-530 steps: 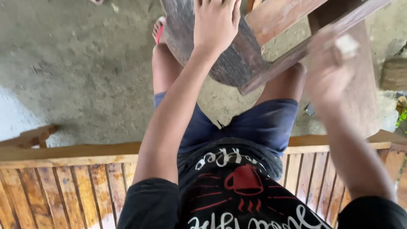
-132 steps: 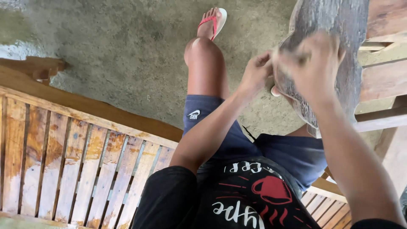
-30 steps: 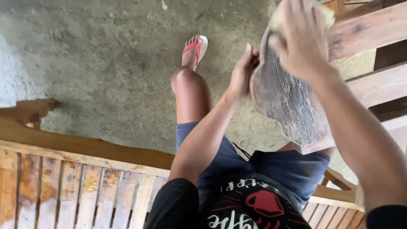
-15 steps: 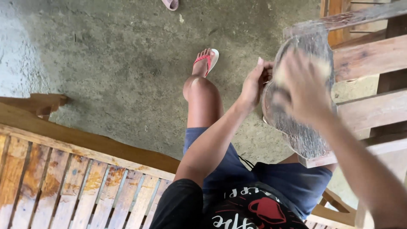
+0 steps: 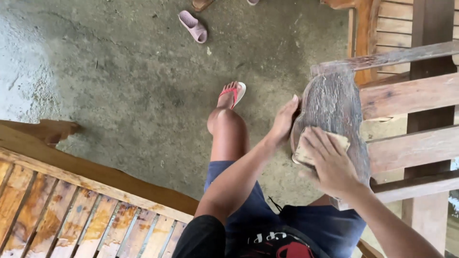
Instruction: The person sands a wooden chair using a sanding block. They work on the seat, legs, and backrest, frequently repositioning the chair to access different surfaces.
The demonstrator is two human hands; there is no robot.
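Closest to the camera are the person's black shirt and blue shorts (image 5: 248, 215). To the left sits a slatted wooden bench (image 5: 71, 215), brown and shiny. The bare knee (image 5: 227, 122) pokes up in the middle, just left of the hands.

The right hand (image 5: 330, 162) lies flat with its fingers spread a little, pressing a small tan piece of sandpaper (image 5: 318, 148) onto a gray, worn wooden board (image 5: 334, 102). The sandpaper is under the fingers, with its corners peeking out at the top right and the left. The left hand (image 5: 285, 119) holds the left edge of the board, fingers curled around it. The board is part of a wooden chair (image 5: 411, 95) with long slats running off to the right.

Further away, a foot in a red flip-flop (image 5: 232, 93) stands on the gray concrete floor (image 5: 119, 81). Far off lies a pink sandal (image 5: 192, 26), well apart from everything.
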